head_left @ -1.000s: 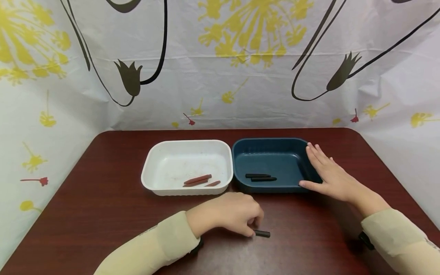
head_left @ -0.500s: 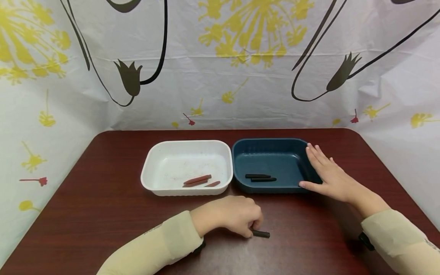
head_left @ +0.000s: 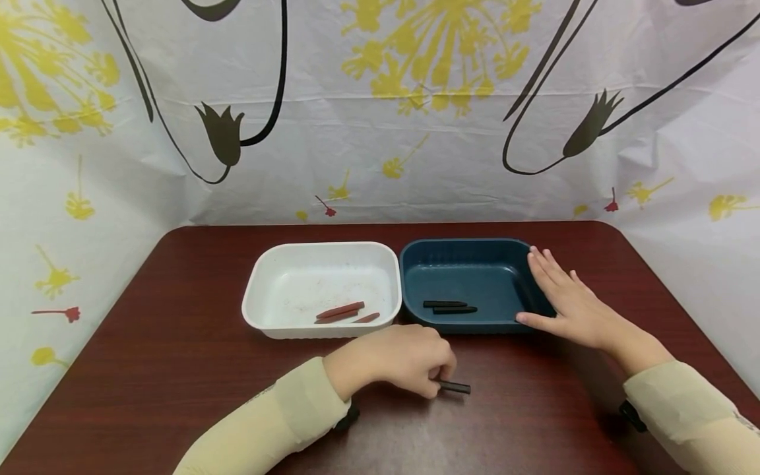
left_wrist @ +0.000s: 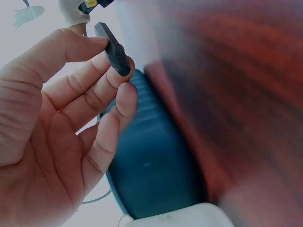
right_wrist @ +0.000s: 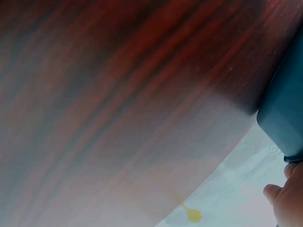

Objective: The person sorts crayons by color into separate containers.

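Note:
In the head view my left hand (head_left: pixel 398 359) pinches a short black crayon (head_left: pixel 455 387) between thumb and fingertips, in front of the two trays. The left wrist view shows this black crayon (left_wrist: pixel 113 51) as faceted, with a tapering end. My right hand (head_left: pixel 572 307) has its fingers spread and touches the right end of the dark blue tray (head_left: pixel 469 326). Inside that tray lie two black crayons (head_left: pixel 454 309), side by side. To its left stands a white tray (head_left: pixel 261 316), holding several reddish-brown crayons (head_left: pixel 340 310) near its front right corner.
Both trays stand side by side towards the back of a dark red-brown table (head_left: pixel 148 369). A white sheet with a printed flower pattern (head_left: pixel 356 132) hangs behind the table and along its sides.
My left hand has risen slightly and moved towards the trays, with the black crayon pinched in it. The right hand stays at the blue tray's end.

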Demonstrator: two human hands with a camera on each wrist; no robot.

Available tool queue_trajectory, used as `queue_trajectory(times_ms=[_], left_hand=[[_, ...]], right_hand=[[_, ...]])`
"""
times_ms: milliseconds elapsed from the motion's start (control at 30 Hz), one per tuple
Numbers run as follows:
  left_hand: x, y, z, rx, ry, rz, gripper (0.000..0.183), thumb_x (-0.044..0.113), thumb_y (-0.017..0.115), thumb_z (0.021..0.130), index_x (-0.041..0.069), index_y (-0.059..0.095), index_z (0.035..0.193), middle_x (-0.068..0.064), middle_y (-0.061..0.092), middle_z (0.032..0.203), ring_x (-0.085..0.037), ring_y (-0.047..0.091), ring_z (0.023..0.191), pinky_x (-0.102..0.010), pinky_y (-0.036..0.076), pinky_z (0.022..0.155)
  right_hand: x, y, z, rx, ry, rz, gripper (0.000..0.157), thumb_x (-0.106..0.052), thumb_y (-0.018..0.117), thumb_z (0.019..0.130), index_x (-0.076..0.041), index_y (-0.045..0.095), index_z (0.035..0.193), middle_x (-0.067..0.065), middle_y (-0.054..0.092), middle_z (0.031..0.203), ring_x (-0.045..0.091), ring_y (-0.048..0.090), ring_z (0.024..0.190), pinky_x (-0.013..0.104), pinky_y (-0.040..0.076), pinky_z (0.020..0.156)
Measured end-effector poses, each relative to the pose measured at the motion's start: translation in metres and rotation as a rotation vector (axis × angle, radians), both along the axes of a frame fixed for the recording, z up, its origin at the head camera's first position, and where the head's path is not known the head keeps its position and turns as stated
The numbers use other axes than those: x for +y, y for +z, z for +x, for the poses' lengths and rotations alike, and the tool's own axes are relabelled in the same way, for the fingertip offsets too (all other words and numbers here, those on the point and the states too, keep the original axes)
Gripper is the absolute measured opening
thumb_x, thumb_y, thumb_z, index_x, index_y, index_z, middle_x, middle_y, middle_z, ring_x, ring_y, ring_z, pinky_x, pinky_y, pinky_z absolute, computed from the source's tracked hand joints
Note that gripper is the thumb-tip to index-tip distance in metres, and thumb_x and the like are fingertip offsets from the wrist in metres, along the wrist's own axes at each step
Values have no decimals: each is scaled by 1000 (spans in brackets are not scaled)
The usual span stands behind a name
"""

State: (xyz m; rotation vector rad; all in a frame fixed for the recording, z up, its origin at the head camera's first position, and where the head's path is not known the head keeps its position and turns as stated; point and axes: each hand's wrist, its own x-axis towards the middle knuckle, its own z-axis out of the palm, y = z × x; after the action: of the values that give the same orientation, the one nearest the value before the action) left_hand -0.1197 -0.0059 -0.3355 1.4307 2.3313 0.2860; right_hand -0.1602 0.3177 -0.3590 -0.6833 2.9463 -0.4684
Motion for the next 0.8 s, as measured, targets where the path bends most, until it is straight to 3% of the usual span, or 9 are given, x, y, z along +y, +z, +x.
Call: queue_trajectory(times_ms=[267,500,800], left_hand=[[-4,16,-12,-55,21,75,8,12,68,87,18,71,90,13,59,67,0,48,59,-13,41,57],[-5,32,-25,-27,34,146,13,11,64,90,14,72,100,10,57,68,-2,48,63,-13,41,65],[-9,31,-50,-53,104,221,15,15,63,93,13,71,106,7,64,81,-5,54,71,-17,47,72]], right_hand=[[-1,1,0,0,-1,1,106,-51,66,90,-7,0,160,13,-2,169,31,-9,156,76,9,112],[-2,1,-1,2,2,-3,106,-51,66,90,-7,-1,160,14,-2,169,32,-8,156,76,10,112],[0,-1,-1,-3,2,-10,106,-51,66,90,-7,0,160,13,-3,169,33,-8,156,76,10,112]])
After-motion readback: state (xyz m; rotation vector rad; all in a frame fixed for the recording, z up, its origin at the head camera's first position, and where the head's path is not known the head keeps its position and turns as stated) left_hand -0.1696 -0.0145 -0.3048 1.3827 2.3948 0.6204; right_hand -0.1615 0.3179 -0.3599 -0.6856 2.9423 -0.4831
